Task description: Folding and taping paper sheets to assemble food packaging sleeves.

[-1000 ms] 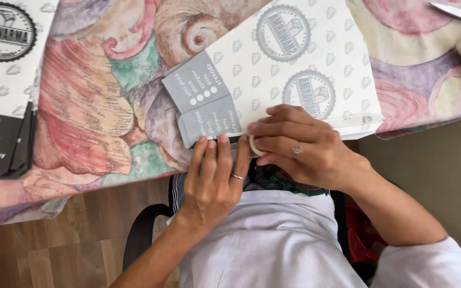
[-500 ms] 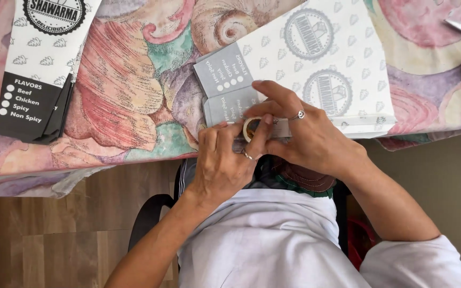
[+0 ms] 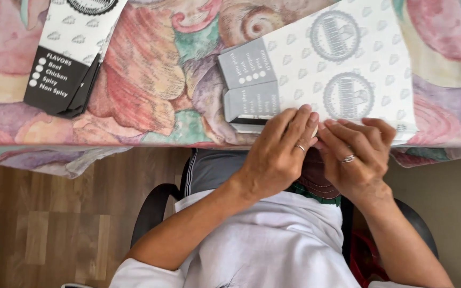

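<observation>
Head view: two hands are working at the table edge.
Left hand and right hand are pressing curled fingers on a flattened printed carton; any small object between them is hidden.

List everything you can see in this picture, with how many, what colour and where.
flat paper bag: one, white with grey pattern and round stamps, on the table under both hands
bag stack: one stack, white with black ends, table's left side
tablecloth: one, pastel floral, covering the table
chair: one, black, under the person
wood floor: brown, lower left
rings: two, silver, one on each hand
left hand: fingers pressing on the bag's near edge
right hand: fingers at the same edge, touching the left hand
</observation>
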